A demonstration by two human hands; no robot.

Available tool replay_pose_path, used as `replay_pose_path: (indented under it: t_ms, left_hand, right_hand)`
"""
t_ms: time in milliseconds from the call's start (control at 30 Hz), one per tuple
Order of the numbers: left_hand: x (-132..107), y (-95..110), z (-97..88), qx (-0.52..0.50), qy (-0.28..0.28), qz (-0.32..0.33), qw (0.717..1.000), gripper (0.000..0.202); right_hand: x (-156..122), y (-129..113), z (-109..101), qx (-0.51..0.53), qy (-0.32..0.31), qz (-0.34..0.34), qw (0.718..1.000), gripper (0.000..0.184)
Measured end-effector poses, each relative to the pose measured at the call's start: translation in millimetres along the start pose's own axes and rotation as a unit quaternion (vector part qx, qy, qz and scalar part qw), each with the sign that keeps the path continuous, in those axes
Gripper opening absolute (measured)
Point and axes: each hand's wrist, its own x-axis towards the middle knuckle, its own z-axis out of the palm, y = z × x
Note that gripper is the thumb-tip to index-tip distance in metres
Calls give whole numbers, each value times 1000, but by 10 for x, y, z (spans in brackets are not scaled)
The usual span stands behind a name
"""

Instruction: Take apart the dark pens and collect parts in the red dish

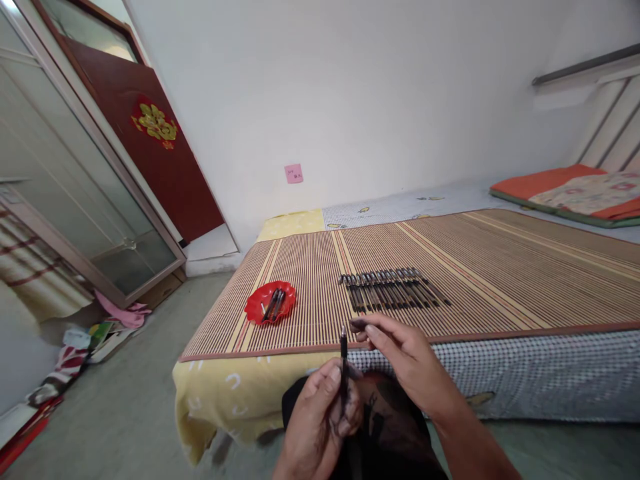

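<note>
My left hand [323, 417] is closed round a black pen [344, 350], which stands nearly upright with its pale, pointed end up. Just right of that tip, my right hand [405, 353] pinches thumb and forefinger together over a small dark piece that I cannot make out. Beyond my hands, a row of several dark pens [390, 290] lies side by side on the striped mat [310, 267]. To their left, a red scalloped dish [253, 300] holds a few dark pens [274, 305] and a small white piece.
The mat covers a bed with a yellow sheet [235, 393] and a checked sheet [540, 373]. An orange folded quilt [550, 180] lies at the far right. Left stand a glass-panelled door [85, 153] and a brown door [135, 127]; clutter [75, 360] lies on the floor.
</note>
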Motion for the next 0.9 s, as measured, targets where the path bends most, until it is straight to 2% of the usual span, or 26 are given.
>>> replay_pose_path:
  t_ms: [200,333,433,533,733,900]
  left_hand:
    - [-9,-36,7,9,-5,-2,1000,39]
    - [-4,-61,20,6,1,-13,1000,40]
    - [22,-66,37,4,-16,-12,1000,38]
    - [62,-70,46,2,-32,-12,999,38]
    - [120,-90,38,1,-30,-21,999,40]
    - [157,-117,22,2,-33,-31,999,39]
  right_hand:
    - [-9,-9,76,76,-12,34,996,34]
    - [-14,20,124,164,-9,54,985,34]
    - [-7,36,138,205,4,70,976,34]
    - [10,26,130,214,3,71,974,31]
    - [59,-2,81,195,-39,60,978,25]
    - [94,-3,63,174,-34,60,982,22]
